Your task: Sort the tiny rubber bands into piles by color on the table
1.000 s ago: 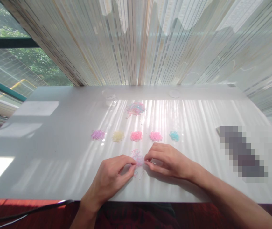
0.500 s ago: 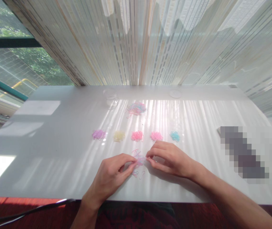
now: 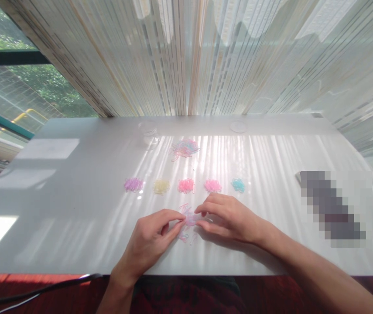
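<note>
A loose heap of small pastel, elongated loop-shaped pieces (image 3: 190, 219), mostly lilac and pink, lies on the white table between my hands. At its left edge my left hand (image 3: 155, 233) is closed in a pinch, thumb against forefinger; whatever is in it is too small to make out. My right hand (image 3: 227, 218) is at the heap's right side, thumb and forefinger apart. Beyond the hands runs a row of sorted piles: purple (image 3: 134, 185), yellow (image 3: 161, 186), coral-red (image 3: 186, 186), pink (image 3: 213, 185) and turquoise (image 3: 238, 185).
A larger mixed-colour pile (image 3: 185, 148) lies farther back, beside a clear jar (image 3: 150, 137). A clear round lid (image 3: 238, 127) lies near the table's (image 3: 91, 226) back edge. On the right is a blurred-out dark object (image 3: 330, 207). A string curtain (image 3: 186, 56) hangs behind.
The right thumb and forefinger have parted and moved slightly left over the heap. My left hand keeps its pinch at the heap's edge. The whole view has shifted slightly.
</note>
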Tool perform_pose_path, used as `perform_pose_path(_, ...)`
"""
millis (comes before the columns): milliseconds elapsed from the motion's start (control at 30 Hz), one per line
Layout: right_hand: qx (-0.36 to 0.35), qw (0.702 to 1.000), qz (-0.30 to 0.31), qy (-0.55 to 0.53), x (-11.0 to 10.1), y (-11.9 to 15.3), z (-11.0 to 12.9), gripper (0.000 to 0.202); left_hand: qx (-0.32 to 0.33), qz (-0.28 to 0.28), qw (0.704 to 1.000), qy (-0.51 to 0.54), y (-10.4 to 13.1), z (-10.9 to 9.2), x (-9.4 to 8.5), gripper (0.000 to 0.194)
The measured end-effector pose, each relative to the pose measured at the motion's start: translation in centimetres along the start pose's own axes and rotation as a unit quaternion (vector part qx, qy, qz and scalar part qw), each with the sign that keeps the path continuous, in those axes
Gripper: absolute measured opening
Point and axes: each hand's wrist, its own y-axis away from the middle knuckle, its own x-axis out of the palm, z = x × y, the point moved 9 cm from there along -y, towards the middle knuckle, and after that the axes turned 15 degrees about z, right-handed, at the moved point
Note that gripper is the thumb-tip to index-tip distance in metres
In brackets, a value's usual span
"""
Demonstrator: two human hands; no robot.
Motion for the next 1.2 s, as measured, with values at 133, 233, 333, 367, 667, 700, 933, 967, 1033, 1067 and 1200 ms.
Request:
perform_pose_path(133, -0.013, 1.0, -0.001, -0.002, -0.2, 0.0, 0.3, 0.016, 0.021, -0.002, 1.0, -0.006, -0.1, -0.6, 0.2, 0.008)
perform_pose_path(233, -0.024, 1.0, 0.007, -0.004, -0.3, 0.0, 0.5, 0.015, 0.021, -0.002, 1.0, -0.009, -0.2, -0.7, 0.3, 0.007)
perform_pose_path(333, -0.019, 1.0, 0.005, 0.001, -0.5, 0.0, 0.6, 0.015, 0.016, 0.005, 1.0, -0.006, -0.3, -0.6, 0.4, 0.007)
perform_pose_path(367, -0.018, 1.0, 0.004, 0.004, -0.5, 0.0, 0.6, 0.016, 0.014, 0.008, 1.0, -0.006, -0.3, -0.5, 0.4, 0.007)
perform_pose_path(667, 0.042, 0.991, -0.086, 0.091, -3.9, 1.1, -0.6, 0.012, -0.011, 0.005, 1.0, -0.002, 0.4, 0.4, 0.1, 0.009)
perform_pose_path(700, 0.058, 0.986, -0.114, 0.103, -4.8, 1.5, -0.9, 0.011, -0.015, 0.0, 1.0, 0.0, 0.5, 0.6, 0.1, 0.009)
perform_pose_path(933, 0.148, 0.973, -0.132, 0.122, -6.8, 2.9, -3.3, 0.012, -0.024, -0.043, 0.999, 0.02, 0.6, 1.2, -0.2, 0.005)
perform_pose_path(967, 0.15, 0.973, -0.124, 0.122, -6.6, 2.8, -3.4, 0.012, -0.026, -0.047, 0.998, 0.022, 0.6, 1.3, -0.2, 0.005)
perform_pose_path(1033, 0.153, 0.975, -0.112, 0.117, -6.2, 2.6, -3.4, 0.012, -0.031, -0.05, 0.998, 0.024, 0.6, 1.3, -0.3, 0.005)
perform_pose_path(1067, 0.152, 0.976, -0.109, 0.114, -6.0, 2.5, -3.4, 0.012, -0.034, -0.049, 0.998, 0.023, 0.6, 1.3, -0.3, 0.005)
perform_pose_path(1200, 0.148, 0.978, -0.103, 0.1, -5.6, 2.3, -3.3, 0.012, -0.041, -0.048, 0.998, 0.023, 0.6, 1.4, -0.3, 0.005)
